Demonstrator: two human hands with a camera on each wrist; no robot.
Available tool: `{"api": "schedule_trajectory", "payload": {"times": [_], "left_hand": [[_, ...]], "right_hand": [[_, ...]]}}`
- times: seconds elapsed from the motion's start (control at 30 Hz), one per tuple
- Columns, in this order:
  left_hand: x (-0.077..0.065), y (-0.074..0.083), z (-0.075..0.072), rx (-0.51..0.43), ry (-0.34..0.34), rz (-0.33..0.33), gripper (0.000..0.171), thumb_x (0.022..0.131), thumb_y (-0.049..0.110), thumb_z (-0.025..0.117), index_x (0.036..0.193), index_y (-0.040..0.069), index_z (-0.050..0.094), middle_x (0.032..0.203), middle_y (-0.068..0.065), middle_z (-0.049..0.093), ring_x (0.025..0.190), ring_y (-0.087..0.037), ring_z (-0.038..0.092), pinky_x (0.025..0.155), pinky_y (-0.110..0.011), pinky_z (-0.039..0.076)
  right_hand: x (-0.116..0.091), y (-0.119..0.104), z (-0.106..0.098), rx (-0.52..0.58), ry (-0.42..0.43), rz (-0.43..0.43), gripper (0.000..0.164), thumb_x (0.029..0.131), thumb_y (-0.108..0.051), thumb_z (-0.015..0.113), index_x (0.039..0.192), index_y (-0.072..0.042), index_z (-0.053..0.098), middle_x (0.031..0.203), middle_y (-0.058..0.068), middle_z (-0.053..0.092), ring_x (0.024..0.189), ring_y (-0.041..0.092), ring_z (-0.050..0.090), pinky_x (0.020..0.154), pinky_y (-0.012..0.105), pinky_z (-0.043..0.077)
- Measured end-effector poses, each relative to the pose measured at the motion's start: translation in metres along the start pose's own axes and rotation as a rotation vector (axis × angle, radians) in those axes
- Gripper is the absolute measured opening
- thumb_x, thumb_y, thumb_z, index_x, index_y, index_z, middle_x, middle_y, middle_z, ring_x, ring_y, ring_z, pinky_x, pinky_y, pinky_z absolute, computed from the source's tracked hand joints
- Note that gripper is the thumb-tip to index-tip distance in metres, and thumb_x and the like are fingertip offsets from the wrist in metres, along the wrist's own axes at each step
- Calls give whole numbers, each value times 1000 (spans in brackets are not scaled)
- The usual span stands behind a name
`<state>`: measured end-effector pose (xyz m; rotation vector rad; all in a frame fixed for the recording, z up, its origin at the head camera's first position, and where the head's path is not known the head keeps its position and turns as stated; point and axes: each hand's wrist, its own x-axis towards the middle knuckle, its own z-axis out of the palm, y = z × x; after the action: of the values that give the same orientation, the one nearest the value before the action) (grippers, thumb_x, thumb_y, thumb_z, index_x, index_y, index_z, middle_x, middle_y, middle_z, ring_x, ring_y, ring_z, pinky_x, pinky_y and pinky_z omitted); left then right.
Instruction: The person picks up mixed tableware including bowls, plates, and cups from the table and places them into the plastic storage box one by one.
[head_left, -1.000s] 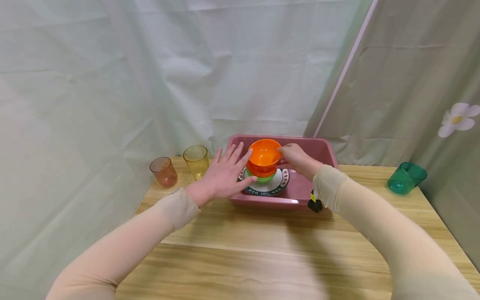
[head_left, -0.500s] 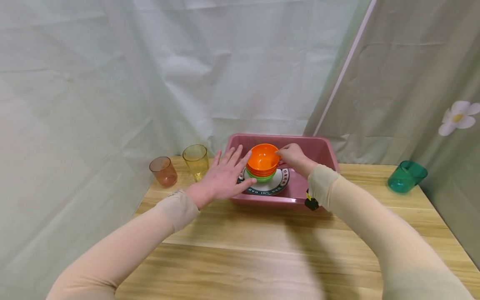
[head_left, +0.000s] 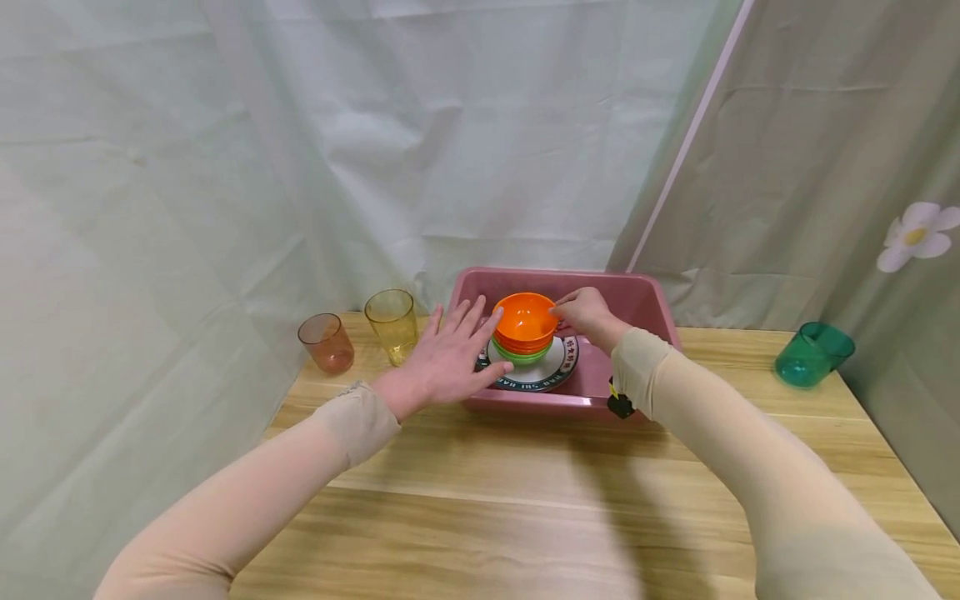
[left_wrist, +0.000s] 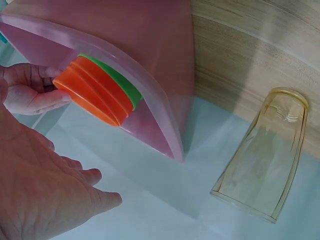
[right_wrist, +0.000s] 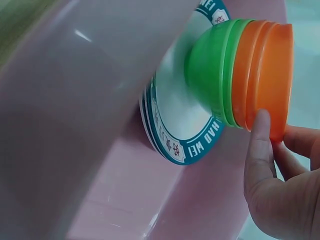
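My right hand (head_left: 590, 313) pinches the rim of the top orange bowl (head_left: 527, 318) between thumb and fingers. That bowl sits nested in a stack: orange bowls above, green bowls (right_wrist: 206, 70) beneath. Under the stack lies a pile of white plates (right_wrist: 181, 112) with a dark teal lettered rim, inside a pink basin (head_left: 622, 290). Left of the stack, my left hand (head_left: 447, 354) is spread with straight fingers over the basin's left side. In the left wrist view, this left hand (left_wrist: 45, 185) stands apart from the bowls and holds nothing.
A yellow clear tumbler (head_left: 393, 327) and a reddish-brown one (head_left: 327, 345) stand on the wooden table (head_left: 480, 500) left of the basin. A teal green cup (head_left: 813, 355) stands at the right. Pale curtains (head_left: 517, 125) hang behind.
My right hand has lowered the top orange bowl and moved slightly left; the bowl now sits deeper in the stack. The left hand has stayed nearly still, fingers spread.
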<state>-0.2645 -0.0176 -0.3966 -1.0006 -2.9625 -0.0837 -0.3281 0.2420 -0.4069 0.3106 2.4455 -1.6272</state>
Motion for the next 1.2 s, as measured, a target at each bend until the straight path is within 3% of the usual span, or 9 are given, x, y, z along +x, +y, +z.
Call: {"api": "schedule_trajectory", "payload": {"times": [0.23, 0.47, 0.63, 0.77, 1.0, 1.2], "left_hand": [[0, 1, 4, 15, 8, 2, 91, 98, 77, 31, 166, 22, 7, 172, -9, 1, 157, -33, 1, 122, -60, 0], [0, 2, 7, 1, 7, 8, 91, 98, 76, 33, 166, 21, 9, 172, -11, 3, 157, -34, 3, 122, -61, 1], [0, 3, 8, -5, 2, 4, 91, 98, 75, 34, 166, 21, 11, 172, -11, 3, 157, -34, 3, 122, -61, 1], [0, 5, 8, -20, -1, 0, 90, 98, 74, 36, 167, 21, 10, 172, -10, 2, 157, -34, 2, 122, -61, 0], [1, 3, 8, -16, 1, -7, 91, 97, 75, 36, 166, 22, 10, 172, -10, 2, 157, -33, 1, 122, -61, 0], [3, 0, 8, -5, 22, -13, 89, 98, 76, 33, 166, 24, 8, 172, -8, -2, 157, -33, 0, 122, -61, 2]], "right_hand": [[-1, -1, 2, -51, 10, 2, 36, 103, -5, 55, 135, 11, 59, 119, 27, 65, 99, 41, 70, 95, 48, 55], [-3, 0, 3, -114, 23, -2, 36, 102, -4, 50, 132, 11, 62, 112, 25, 66, 93, 40, 71, 85, 43, 60], [-3, 0, 1, -159, 6, -2, 40, 102, -5, 51, 140, 9, 56, 122, 24, 63, 101, 42, 67, 90, 45, 58], [-5, 1, -3, -273, -6, -39, 45, 104, -14, 55, 144, 6, 52, 137, 23, 57, 114, 39, 60, 99, 47, 53], [-18, 2, -16, -528, -19, -194, 62, 104, -34, 57, 153, 1, 42, 150, 21, 49, 131, 38, 51, 109, 55, 43], [-35, 2, -24, -781, -22, -324, 75, 101, -48, 58, 158, -4, 36, 158, 22, 40, 145, 44, 33, 119, 61, 24]]}}
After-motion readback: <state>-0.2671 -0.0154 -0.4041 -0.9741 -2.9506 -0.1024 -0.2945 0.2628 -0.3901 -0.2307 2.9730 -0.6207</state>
